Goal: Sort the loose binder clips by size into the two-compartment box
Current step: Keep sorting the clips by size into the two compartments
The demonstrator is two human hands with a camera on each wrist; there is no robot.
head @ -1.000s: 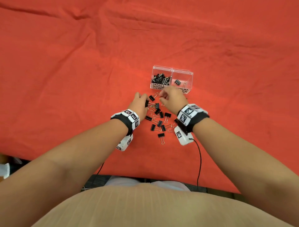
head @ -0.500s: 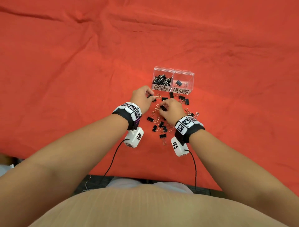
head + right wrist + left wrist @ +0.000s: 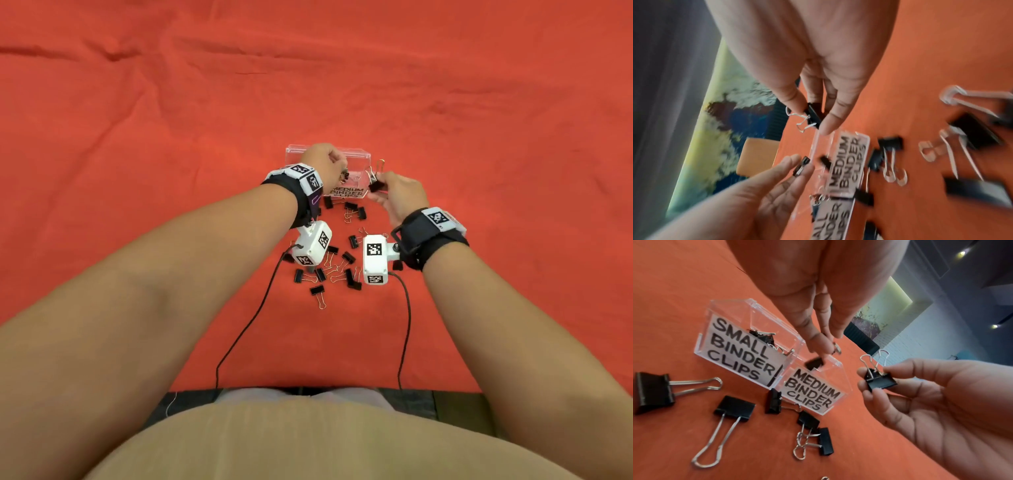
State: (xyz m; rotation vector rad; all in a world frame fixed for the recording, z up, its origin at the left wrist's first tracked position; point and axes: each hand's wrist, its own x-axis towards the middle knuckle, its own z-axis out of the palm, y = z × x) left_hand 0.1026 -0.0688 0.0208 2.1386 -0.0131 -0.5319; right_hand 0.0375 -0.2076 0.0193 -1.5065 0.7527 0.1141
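our clear two-compartment box (image 3: 356, 154) sits on the orange cloth (image 3: 171, 137) just beyond the scatter of loose binder clips (image 3: 337, 267), its near wall carrying the labels "small binder clips" (image 3: 740, 350) and "medium binder clips" (image 3: 813, 394). the small side holds a heap of little clips (image 3: 762, 337); inside the medium side we can make out one black clip (image 3: 815, 363). our left hand (image 3: 325, 164) hangs over the box's open top, fingertips (image 3: 821, 344) drawn together on a small clip (image 3: 801, 166) just above the rim near the divider. our right hand (image 3: 399, 198) is up beside the box's right edge, thumb and fingers pinching the black body of a medium binder clip (image 3: 880, 382) with its wire handles pointing up; it is clear of the box wall and of the cloth. the two hands are near each other but apart. several loose clips lie tight against the box's front wall, one (image 3: 773, 400) touching or almost touching the medium label, and a large clip (image 3: 653, 391) lies off toward the small side. the rest spread back toward us between the two wrist cameras (image 3: 375, 258), whose cables (image 3: 239, 339) trail to the near edge of the cloth. to the left, right and beyond the box the cloth runs wide, with shallow wrinkles only.
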